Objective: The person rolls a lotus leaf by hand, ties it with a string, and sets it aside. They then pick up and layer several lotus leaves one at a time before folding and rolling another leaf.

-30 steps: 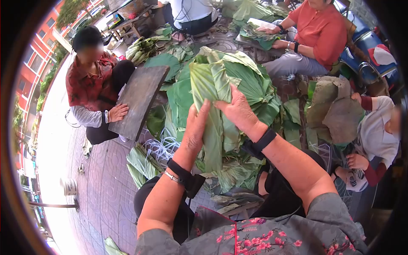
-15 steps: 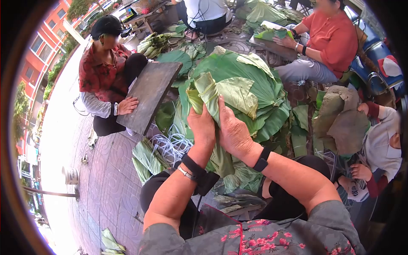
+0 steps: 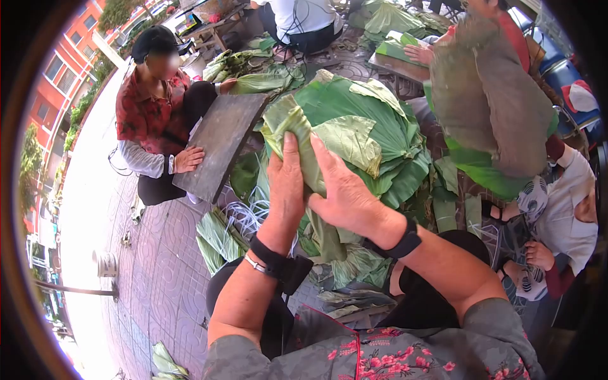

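Note:
A folded bundle of pale green leaves [image 3: 286, 120] is upright between my hands, its lower end hanging toward my lap. My left hand [image 3: 286, 183] grips its left side, thumb pointing up along the front. On the right side, my right hand [image 3: 347, 193] presses against it with the index finger stretched along the edge and the thumb lower down; its other fingers are partly hidden. Just beyond lies a heap of large green leaves [image 3: 354, 114], with a paler dry leaf [image 3: 348, 139] on top close to my right fingertips.
White plastic strips [image 3: 244, 212] and folded leaves [image 3: 218, 237] lie left of my knees. A co-worker's hand rests on a dark board [image 3: 218, 145] at left. At right, a child-sized or partly seen person in a pale top [image 3: 563, 209] is beside a large brownish leaf [image 3: 494, 107].
My hands and the bundle have shifted slightly left, and my right hand's grip has spread. At right, the large brownish leaf has swung upward, blurred. The left co-worker's far hand now touches a leaf.

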Motion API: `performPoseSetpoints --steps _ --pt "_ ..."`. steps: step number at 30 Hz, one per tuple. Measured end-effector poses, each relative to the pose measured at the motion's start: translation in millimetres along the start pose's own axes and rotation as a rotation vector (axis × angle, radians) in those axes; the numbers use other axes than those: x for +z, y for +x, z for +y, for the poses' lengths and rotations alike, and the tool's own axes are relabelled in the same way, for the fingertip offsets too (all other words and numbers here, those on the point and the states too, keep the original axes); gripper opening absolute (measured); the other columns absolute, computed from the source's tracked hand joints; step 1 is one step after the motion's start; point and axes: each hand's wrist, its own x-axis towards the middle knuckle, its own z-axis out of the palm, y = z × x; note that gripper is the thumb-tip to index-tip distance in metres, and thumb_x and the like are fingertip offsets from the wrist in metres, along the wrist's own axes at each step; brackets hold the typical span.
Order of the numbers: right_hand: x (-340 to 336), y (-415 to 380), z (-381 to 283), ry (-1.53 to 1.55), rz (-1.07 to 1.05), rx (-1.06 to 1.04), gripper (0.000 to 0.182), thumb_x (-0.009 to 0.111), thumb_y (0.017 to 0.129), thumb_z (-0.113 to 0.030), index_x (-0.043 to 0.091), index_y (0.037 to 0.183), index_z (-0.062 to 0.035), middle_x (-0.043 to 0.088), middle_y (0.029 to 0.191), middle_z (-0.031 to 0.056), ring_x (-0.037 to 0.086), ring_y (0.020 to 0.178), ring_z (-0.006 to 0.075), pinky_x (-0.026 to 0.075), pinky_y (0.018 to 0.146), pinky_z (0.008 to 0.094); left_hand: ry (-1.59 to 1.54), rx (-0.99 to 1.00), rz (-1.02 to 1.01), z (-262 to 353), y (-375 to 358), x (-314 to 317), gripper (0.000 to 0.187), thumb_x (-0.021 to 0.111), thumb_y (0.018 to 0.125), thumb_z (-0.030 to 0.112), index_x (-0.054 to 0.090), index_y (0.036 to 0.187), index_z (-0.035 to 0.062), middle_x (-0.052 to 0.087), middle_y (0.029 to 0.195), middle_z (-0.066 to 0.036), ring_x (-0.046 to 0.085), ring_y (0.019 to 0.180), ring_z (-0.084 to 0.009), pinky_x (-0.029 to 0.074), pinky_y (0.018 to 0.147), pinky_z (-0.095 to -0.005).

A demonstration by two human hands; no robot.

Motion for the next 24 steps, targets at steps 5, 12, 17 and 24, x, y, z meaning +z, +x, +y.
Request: performPoseSetpoints --steps 5,12,17,24 --pt "-43 16 0 0.950 -0.127 0.405 0.100 0.077 0.084 -0.027 0.012 0.151 0.0090 0.056 0.126 0.0192 0.058 0.113 0.0185 0.048 0.096 0.0327 -0.161 -0.171 -0.167 44 0 -6 0.054 0.044 0.103 0.049 0.056 0.124 0.0010 0.066 0.112 -0.012 0.066 0.097 -0.0194 0.054 0.085 -0.0335" --pt "-52 17 -32 1.114 -0.157 0.328 0.048 0.077 0.083 -0.017 0.055 0.122 -0.0008 0.064 0.110 0.0049 0.060 0.099 0.0105 0.050 0.089 0.0294 -0.151 -0.139 -0.337 69 -23 14 0.068 0.037 0.102 0.057 0.051 0.134 0.0000 0.062 0.125 -0.014 0.062 0.111 -0.0235 0.049 0.096 -0.0361" --pt "-82 31 -36 1.318 -0.043 0.312 0.041 0.075 0.084 -0.018 0.059 0.119 -0.0033 0.066 0.109 0.0044 0.063 0.097 0.0111 0.051 0.087 0.0286 -0.113 -0.047 -0.469 78 -32 23 0.085 0.028 0.098 0.069 0.039 0.143 -0.0023 0.054 0.136 -0.015 0.055 0.123 -0.0241 0.040 0.107 -0.0380" --pt "-79 37 14 1.496 0.079 0.436 0.041 0.071 0.088 -0.027 0.059 0.118 -0.0028 0.066 0.104 0.0050 0.065 0.090 0.0145 0.053 0.082 0.0304 -0.028 -0.358 -0.492 34 -42 22 0.042 0.053 0.102 0.032 0.050 0.131 0.0015 0.065 0.113 -0.007 0.065 0.096 -0.0122 0.054 0.084 -0.0288"
